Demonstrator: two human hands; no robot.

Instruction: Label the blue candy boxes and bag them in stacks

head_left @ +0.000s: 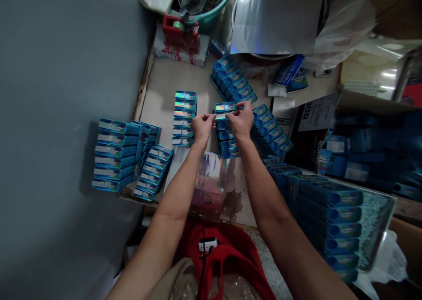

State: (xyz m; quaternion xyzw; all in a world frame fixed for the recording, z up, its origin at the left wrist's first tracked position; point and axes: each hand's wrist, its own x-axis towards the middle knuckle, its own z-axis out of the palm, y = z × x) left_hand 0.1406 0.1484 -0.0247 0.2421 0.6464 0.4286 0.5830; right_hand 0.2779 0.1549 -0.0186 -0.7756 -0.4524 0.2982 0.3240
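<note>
My left hand (202, 127) and my right hand (242, 119) meet over a column of small blue boxes (226, 137) lying on a cardboard work surface (161, 84). Both pinch the topmost blue box (225, 107), which has a shiny holographic face. The left fingers grip its lower left edge, the right fingers its right end and upper edge. A second column of the same boxes (184, 117) lies just left of my left hand.
Stacks of blue boxes (115, 155) sit at the left, with more rows (234, 82) behind my hands and at the right (332, 221). A red tape dispenser (180, 31), a teal basin (211, 9) and silver sheets (277, 18) stand at the back. A grey wall (66, 71) runs along the left.
</note>
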